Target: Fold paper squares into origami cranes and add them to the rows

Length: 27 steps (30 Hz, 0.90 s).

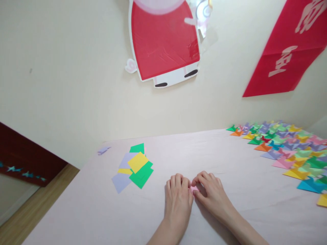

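In the head view, your landmark is the pink paper point(195, 188), a small piece lying low on the pale, cloth-covered surface point(194, 153), between your two hands. Your left hand point(178, 195) is just left of it, palm down, fingers bent and set close together, with the thumb side touching the paper's left end. Your right hand point(209, 190) comes in from the right of it, thumb and forefinger curved into a loose ring, their tips a little apart at the paper. Fingers cover most of the piece, so you cannot fairly tell from here whether either hand truly pinches it or only presses it down.

Beyond the pink paper, a broad stretch of cloth runs to the far edge, where the surface meets the wall point(76, 68); you have open room that way. Left of the paper, past your left hand and a strip of cloth, lie overlapping loose sheets point(141, 177) in green, yellow and lavender. Farther left and beyond them, a folded lavender piece point(103, 150) rests near the far left corner. The left edge slants from that corner toward you, with wooden floor point(51, 194) past it. Well to the right of the pink paper, across a wide band of cloth, folded paper figures point(293, 146) in many colours crowd together up to the wall.
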{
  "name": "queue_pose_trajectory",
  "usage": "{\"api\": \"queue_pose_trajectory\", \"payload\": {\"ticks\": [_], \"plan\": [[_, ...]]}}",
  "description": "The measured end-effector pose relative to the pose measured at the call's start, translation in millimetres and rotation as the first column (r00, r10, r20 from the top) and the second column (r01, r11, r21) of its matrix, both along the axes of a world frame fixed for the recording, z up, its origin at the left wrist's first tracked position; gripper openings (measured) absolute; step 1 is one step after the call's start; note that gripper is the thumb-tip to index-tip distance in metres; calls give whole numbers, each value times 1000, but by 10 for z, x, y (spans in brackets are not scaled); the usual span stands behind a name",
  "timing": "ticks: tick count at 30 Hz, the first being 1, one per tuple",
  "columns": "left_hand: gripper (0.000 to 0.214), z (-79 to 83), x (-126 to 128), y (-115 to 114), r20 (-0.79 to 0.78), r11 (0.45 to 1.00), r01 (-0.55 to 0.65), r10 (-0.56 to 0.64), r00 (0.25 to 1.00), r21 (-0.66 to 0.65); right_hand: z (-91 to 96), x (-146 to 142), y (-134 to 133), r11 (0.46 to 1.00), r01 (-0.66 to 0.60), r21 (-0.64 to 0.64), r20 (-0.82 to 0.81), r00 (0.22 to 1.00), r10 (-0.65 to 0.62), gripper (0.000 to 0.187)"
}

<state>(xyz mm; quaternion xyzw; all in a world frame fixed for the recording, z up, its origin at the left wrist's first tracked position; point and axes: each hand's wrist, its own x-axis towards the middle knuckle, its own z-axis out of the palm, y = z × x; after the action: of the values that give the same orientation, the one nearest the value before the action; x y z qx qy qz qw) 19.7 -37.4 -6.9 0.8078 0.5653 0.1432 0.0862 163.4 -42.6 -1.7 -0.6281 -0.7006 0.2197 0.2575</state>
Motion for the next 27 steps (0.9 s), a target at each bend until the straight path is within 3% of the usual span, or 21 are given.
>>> {"api": "queue_pose_trajectory", "payload": {"ticks": [6, 12, 21, 27], "plan": [[13, 92, -55, -50, 153, 994, 17, 0, 988, -108, -5, -26, 24, 1000, 16, -24, 17, 1000, -16, 20], [32, 57, -126, 10, 188, 983, 53, -19, 982, -177, -61, 53, 53, 999, -18, -45, -24, 1000, 17, 33], [34, 16, -75, -53, 201, 993, -51, 72, 977, -110, -142, 80, 44, 999, 4, 50, -40, 999, -2, 33], [35, -7, -180, -95, 303, 998, 47, -33, 952, -39, -130, 96, -35, 992, -28, 121, -20, 999, 30, 26]]}}
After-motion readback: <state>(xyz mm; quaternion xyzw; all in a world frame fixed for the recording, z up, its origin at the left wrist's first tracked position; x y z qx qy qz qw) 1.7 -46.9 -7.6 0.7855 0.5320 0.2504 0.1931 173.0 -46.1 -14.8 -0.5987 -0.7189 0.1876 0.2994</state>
